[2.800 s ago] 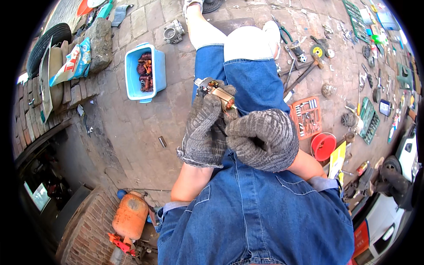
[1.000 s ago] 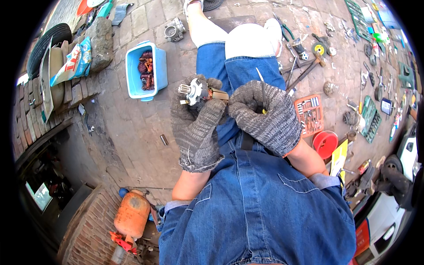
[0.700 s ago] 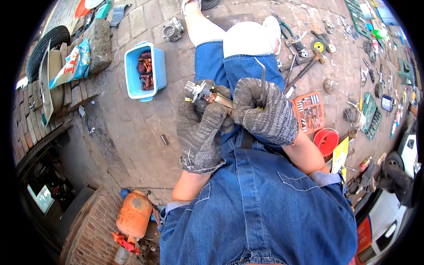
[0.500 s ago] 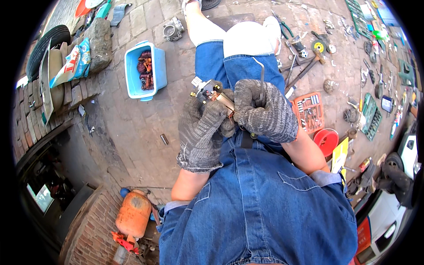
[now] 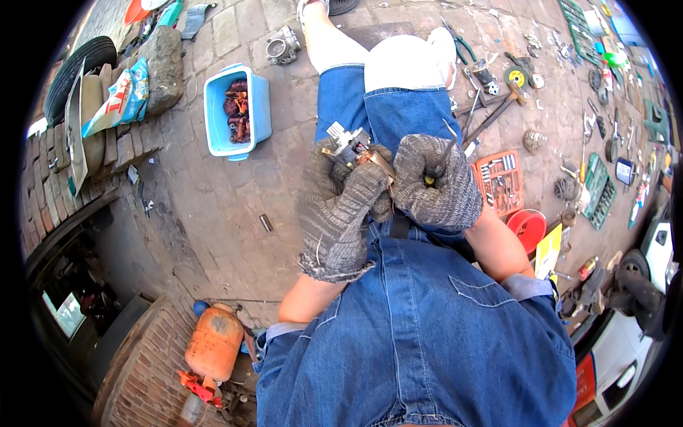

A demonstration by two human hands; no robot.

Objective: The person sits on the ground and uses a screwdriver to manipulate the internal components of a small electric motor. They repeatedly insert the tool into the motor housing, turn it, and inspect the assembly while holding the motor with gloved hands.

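In front of my lap, my left hand point(image 5: 333, 213), in a grey knitted glove, is closed around a small electrical part point(image 5: 351, 147) with a pale finned end, a dark body and a copper-coloured section. The part's copper end points toward my right hand point(image 5: 442, 186), gloved the same way. That hand is closed on a thin bent metal hook tool point(image 5: 449, 151); a bit of its yellow and black handle shows between the fingers. Both hands are close together. The fingertips around the copper end are partly hidden, so I cannot tell whether the right fingers touch it.
A light-blue tub point(image 5: 262, 107) holds copper windings point(image 5: 237, 110). Beside it lies a metal housing point(image 5: 283, 47). To the right are a hammer point(image 5: 501, 110), pliers point(image 5: 464, 47), an orange socket case point(image 5: 498, 182), a red bowl point(image 5: 528, 229) and scattered tools. An orange tank point(image 5: 215, 343) stands lower left.
Both hands have shifted slightly right with the part. My right hand has turned, so the hook tool now leans outward with its handle showing, and has moved slightly away from the left.
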